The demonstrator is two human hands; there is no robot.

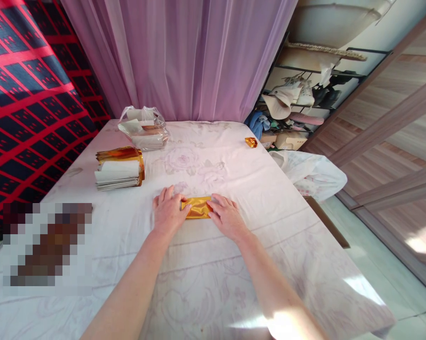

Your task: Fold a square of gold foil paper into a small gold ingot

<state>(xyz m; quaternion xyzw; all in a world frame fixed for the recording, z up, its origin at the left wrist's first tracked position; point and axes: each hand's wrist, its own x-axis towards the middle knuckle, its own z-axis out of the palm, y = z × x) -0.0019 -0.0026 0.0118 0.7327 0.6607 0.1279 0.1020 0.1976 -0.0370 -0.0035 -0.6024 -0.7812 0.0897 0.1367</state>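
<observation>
Because the folded gold foil paper (198, 207) lies flat with its long axis running left to right across the person's front, each hand meets one end of it: the left hand (167, 211) covers the left end, the right hand (225, 216) the right end, and only the shiny middle strip shows between them. Both hands are spread open, palms down and fingers flat, pressing on the paper rather than closing around it; the left thumb reaches onto the gold from its side and the right fingertips overlap the other end. The paper sits on the pale floral sheet of the bed (255, 189), about midway across it and straight ahead of both forearms, so neither hand is clearly nearer; they are set about evenly on either side of its middle.

Well apart, further away on the left, a stack of foil paper sheets (119, 169) lies with white faces up and a gold band around its far edge, and beyond it a clear plastic bag (144, 127) holds more of them. A small folded gold piece (251, 142) rests alone near the far right edge of the bed, near a crumpled white cloth (310, 172).
</observation>
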